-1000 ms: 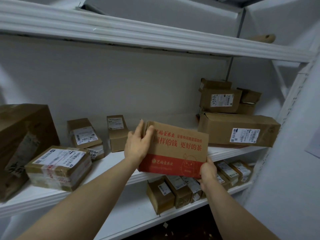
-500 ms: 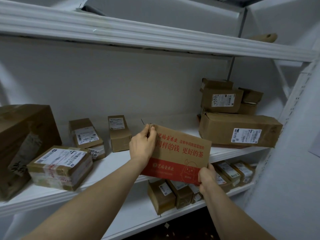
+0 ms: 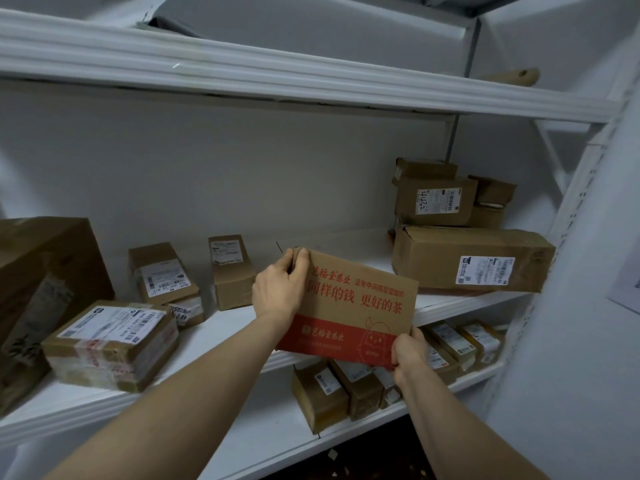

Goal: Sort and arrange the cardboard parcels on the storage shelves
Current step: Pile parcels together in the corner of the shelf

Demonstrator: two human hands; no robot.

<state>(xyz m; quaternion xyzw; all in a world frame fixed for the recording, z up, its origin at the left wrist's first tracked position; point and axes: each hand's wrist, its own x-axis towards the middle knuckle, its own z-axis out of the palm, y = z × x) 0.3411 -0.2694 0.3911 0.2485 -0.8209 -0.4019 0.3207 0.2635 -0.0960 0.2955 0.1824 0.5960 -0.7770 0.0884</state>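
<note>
A brown cardboard parcel with red print (image 3: 360, 306) is held in front of the middle shelf (image 3: 228, 327), its printed face toward me. My left hand (image 3: 280, 289) grips its upper left corner, fingers curled over the top edge. My right hand (image 3: 410, 349) pinches its lower right corner. On the middle shelf stand a small upright box (image 3: 232, 271), a leaning labelled box (image 3: 162, 275) and a flat taped parcel (image 3: 114, 341).
A large brown box (image 3: 38, 292) fills the shelf's far left. At the right lie a long carton (image 3: 474, 261) with smaller boxes (image 3: 436, 202) stacked on it. The lower shelf (image 3: 277, 434) holds several small parcels (image 3: 346, 389). A white upright (image 3: 568, 306) stands right.
The printed parcel has shifted slightly right and lower toward the shelf edge. My left hand's fingers have curled from flat against the parcel's side to gripping its top corner.
</note>
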